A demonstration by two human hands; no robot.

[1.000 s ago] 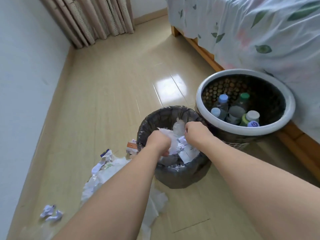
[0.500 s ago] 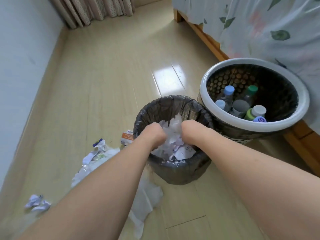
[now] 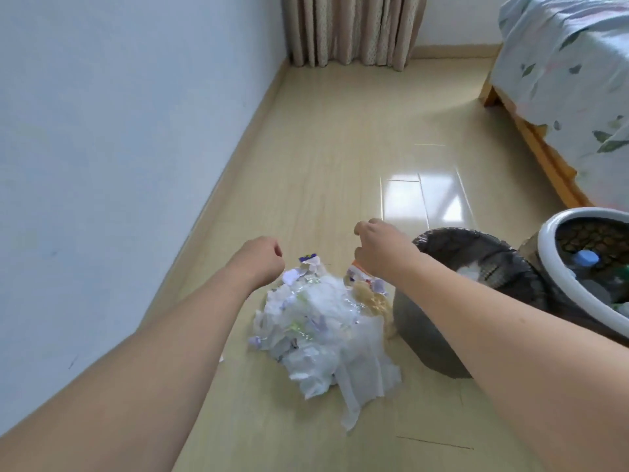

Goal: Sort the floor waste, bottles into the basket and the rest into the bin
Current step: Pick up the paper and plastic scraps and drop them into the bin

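A heap of white tissue, paper scraps and clear plastic lies on the wooden floor. An orange-and-white packet lies at the heap's far right edge. My left hand hovers over the heap's far left edge, fingers curled into a fist, holding nothing. My right hand hangs above the packet with loosely curled fingers, also holding nothing. The bin, lined with a dark bag, stands right of the heap with white paper inside. The white-rimmed basket at the far right holds a blue-capped bottle.
A pale wall runs along the left. Curtains hang at the far end. A bed with a leaf-print cover and wooden frame stands at the right. Bare floor stretches beyond the heap toward the curtains.
Both hands have come out of the bin and moved left over the floor heap, leaving the paper they pressed in the bin. The view has swung left and up.
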